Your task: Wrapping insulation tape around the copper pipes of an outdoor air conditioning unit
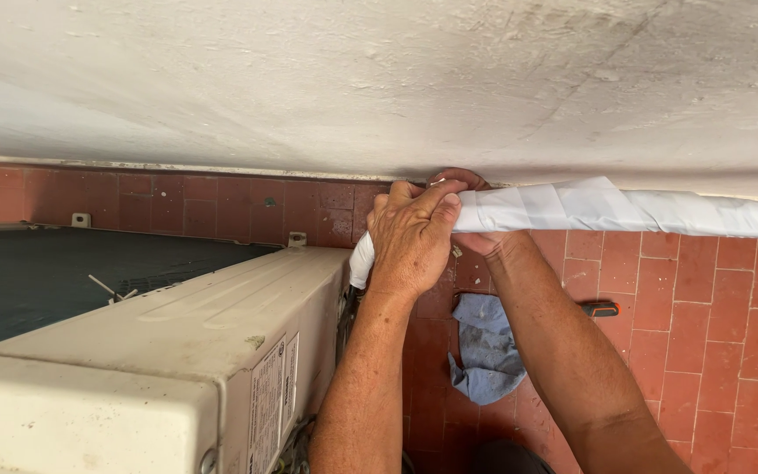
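A thick pipe bundle wrapped in white tape [625,211] runs along the foot of the white wall from the right edge to the middle, then bends down behind a cream outdoor air-conditioner unit [177,351]. My left hand [412,235] closes over the wrapped bundle at the bend, fingers curled on top. My right hand [475,206] sits behind and under the bundle at the same spot, mostly hidden by the left hand; only its knuckles and wrist show.
Red floor tiles [704,333] lie below. A crumpled blue cloth [489,347] rests on them under my arms. A tool with an orange and black handle [600,309] lies beside my right forearm. The white plastered wall [379,79] fills the top.
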